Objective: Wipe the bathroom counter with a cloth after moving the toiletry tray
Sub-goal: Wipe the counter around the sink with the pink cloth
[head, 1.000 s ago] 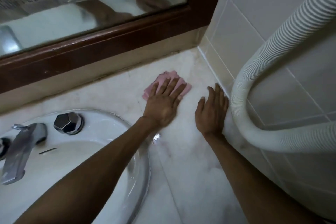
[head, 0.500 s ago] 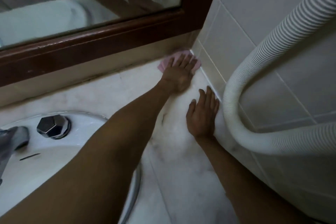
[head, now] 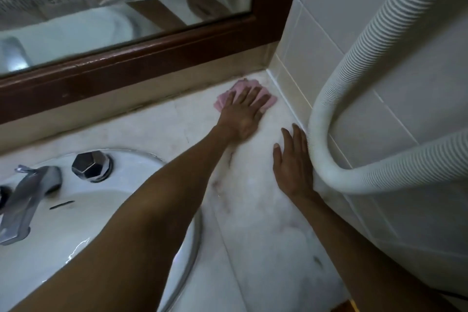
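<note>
A pink cloth [head: 269,102] lies flat on the white marble counter [head: 255,205], close to the back right corner. My left hand [head: 244,115] presses down on the cloth with fingers spread, arm reaching across the sink. My right hand [head: 291,162] rests flat on the counter nearer to me, empty, its outer edge against the corrugated hose. No toiletry tray is in view.
A white ribbed hose [head: 354,99] loops down along the tiled right wall [head: 395,139]. A round sink [head: 76,223] with chrome faucet [head: 24,200] and knob [head: 91,166] sits at the left. A wood-framed mirror [head: 141,58] runs along the back.
My left hand slid the cloth from mid-counter up into the back right corner, then drew it back slightly. My right hand stayed flat by the hose.
</note>
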The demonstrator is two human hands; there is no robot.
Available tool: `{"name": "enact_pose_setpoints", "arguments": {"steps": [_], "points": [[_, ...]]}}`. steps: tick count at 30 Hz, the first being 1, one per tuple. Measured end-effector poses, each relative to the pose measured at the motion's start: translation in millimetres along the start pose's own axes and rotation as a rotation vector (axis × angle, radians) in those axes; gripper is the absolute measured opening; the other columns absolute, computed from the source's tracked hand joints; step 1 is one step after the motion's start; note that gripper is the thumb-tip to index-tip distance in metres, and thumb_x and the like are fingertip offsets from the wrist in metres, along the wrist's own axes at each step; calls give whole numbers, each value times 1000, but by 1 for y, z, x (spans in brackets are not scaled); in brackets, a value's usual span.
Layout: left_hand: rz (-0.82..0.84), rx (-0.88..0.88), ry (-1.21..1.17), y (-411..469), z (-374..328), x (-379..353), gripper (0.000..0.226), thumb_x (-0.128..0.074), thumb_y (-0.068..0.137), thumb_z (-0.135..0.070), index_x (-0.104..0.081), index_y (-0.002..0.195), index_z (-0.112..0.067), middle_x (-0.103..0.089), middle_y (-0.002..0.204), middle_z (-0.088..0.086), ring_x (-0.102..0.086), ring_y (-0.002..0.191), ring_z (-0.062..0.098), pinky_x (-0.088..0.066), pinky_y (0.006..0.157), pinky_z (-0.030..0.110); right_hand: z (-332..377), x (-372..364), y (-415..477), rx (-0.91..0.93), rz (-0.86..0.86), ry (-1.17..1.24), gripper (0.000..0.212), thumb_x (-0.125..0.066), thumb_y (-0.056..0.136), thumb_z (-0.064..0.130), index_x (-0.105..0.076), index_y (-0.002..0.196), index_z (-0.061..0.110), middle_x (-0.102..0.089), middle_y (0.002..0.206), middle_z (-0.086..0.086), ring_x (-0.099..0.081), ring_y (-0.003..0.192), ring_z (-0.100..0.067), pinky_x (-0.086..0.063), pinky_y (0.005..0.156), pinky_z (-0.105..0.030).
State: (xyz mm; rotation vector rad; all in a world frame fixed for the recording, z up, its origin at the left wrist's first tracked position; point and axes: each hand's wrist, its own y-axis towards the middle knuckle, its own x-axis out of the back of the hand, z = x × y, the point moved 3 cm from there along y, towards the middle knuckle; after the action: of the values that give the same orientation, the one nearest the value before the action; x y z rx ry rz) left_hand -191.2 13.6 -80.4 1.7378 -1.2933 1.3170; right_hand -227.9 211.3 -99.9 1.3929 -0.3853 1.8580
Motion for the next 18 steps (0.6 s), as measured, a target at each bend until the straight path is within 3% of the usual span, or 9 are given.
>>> {"name": "enact_pose_setpoints", "arguments": {"steps": [3,8,12,18], "points": [[-5,-18,-31,-48,-8,-9,50,-13,109,-47,-9,159,-46,-4,171,-5,6,157,18,7,126,51,-3,6,-14,-18,66,43,50,-34,104,34,-39,149,12,-26,163,-15,-24,151,-32,-26,121,-47],[-13,132,-34,-125,-31,-29,53,-16,109,-48,-13,162,-39,-5,171,-6,2,159,20,5,126,50,-7,27,-40,1,153,16,50,-38,104,33,-39,148,10,-30,161,-18,-29,148,-35,-30,120,-48],[-24,223,-73,-193,-77,-51,54,-17,109,-48,-12,162,-39,-5,171,-7,3,159,19,5,126,51,-20,43,-76,76,205,-23,49,-43,103,29,-42,146,5,-38,154,-24,-37,141,-40,-32,116,-52],[-41,314,-88,-297,-143,-82,54,-18,109,-47,-10,162,-38,-1,171,-8,5,158,18,4,126,53,-42,74,-146,184,278,-60,51,-42,103,30,-40,147,5,-31,158,-24,-29,146,-38,-28,119,-52]]}}
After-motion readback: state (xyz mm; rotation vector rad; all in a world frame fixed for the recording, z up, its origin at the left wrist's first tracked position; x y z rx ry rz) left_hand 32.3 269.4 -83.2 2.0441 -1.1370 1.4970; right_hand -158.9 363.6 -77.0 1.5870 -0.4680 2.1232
